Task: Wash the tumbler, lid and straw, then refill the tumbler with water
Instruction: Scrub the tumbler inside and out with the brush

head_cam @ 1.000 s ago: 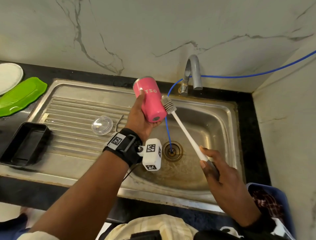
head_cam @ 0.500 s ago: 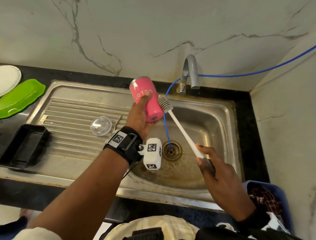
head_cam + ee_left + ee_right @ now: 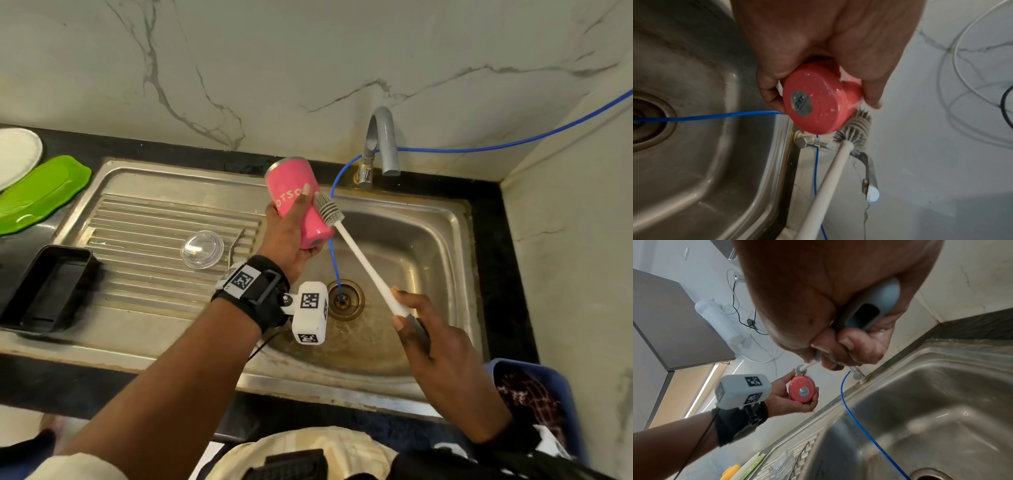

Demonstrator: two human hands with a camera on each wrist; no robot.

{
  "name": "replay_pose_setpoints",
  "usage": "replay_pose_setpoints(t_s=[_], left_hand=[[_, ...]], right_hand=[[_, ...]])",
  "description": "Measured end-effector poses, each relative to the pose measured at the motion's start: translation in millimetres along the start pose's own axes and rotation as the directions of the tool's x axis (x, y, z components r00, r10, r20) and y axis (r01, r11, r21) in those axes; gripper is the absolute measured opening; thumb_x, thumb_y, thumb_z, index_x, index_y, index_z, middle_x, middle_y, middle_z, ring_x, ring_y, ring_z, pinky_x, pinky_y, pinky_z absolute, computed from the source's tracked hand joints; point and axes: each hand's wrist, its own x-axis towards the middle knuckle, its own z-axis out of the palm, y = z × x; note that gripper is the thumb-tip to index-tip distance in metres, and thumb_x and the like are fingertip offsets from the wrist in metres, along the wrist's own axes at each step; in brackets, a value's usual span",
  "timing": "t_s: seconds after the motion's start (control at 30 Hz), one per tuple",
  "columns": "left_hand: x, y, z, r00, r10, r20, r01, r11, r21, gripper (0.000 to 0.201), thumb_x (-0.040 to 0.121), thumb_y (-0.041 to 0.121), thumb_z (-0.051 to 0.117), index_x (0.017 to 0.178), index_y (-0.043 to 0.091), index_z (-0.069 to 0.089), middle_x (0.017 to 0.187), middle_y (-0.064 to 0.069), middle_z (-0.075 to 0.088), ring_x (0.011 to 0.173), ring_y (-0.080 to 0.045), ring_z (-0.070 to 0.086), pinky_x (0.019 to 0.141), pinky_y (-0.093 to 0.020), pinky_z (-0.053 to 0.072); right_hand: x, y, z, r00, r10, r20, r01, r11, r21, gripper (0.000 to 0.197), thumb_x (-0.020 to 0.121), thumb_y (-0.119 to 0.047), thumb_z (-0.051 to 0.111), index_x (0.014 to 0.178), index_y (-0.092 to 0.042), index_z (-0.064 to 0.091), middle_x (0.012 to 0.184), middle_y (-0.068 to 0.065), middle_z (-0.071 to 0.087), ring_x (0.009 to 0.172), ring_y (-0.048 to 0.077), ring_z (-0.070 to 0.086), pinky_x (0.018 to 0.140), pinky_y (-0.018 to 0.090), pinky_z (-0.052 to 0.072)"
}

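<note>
My left hand (image 3: 287,236) grips the tumbler (image 3: 298,202) tilted, base toward me, while my right hand (image 3: 442,356) clasps the brush (image 3: 346,236), bristles touching its right side.

Stainless steel sink unit (image 3: 144,315) set into a dark countertop (image 3: 493,260) below a marble wall. On the ribbed draining board to the left, a clear round lid (image 3: 202,249), with a thin metal straw (image 3: 236,247) just beside it, possibly touching. At the board's left edge, a black rectangular tray (image 3: 48,289). Farther left on the counter, a green dish (image 3: 37,192) and part of a white plate (image 3: 17,154). A thin blue hose (image 3: 334,260) running down into the basin's drain (image 3: 346,299).
</note>
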Motion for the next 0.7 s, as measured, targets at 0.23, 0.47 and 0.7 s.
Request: replay_pose_setpoints(t_s=[0.23,0.47,0.7], left_hand=[[3.0,-0.8,-2.4,1.0,0.022,0.013,-0.021,0.998,-0.06,0.077,0.088,0.05,0.077,0.149,0.02,0.041,0.136,-0.019,0.064,0.111,-0.037,0.07,0.077,-0.046,0.062],[0.5,1.8,-5.7,0.995,0.021,0.093,-0.016,0.998,-0.059,0.064,0.097,0.044,0.07,0.149,0.018,0.044,0.134,-0.019,0.066,0.114,-0.035,0.07,0.085,-0.048,0.061],[8.8,6.5,-8.9,0.999,0.03,0.045,-0.023,0.99,-0.14,0.068,0.096,0.045,0.071,0.15,0.014,0.043,0.131,-0.017,0.067,0.106,-0.032,0.074,0.082,-0.049,0.062]], right_hand=[[0.2,-0.8,7.9,1.0,0.006,0.004,-0.006,1.0,0.021,0.033,0.104,-0.043,0.049,0.136,-0.052,0.049,0.062,-0.002,0.051,0.046,0.009,0.042,0.045,0.023,0.035],[3.6,0.3,4.9,1.0,0.009,-0.013,-0.009,0.999,0.032,0.032,0.104,-0.043,0.05,0.135,-0.052,0.05,0.061,0.001,0.049,0.046,0.009,0.042,0.045,0.021,0.034],[-1.4,1.0,5.4,1.0,0.007,0.003,-0.007,1.0,0.016,0.032,0.104,-0.042,0.049,0.133,-0.056,0.048,0.068,0.004,0.054,0.047,0.012,0.044,0.045,0.027,0.037]])
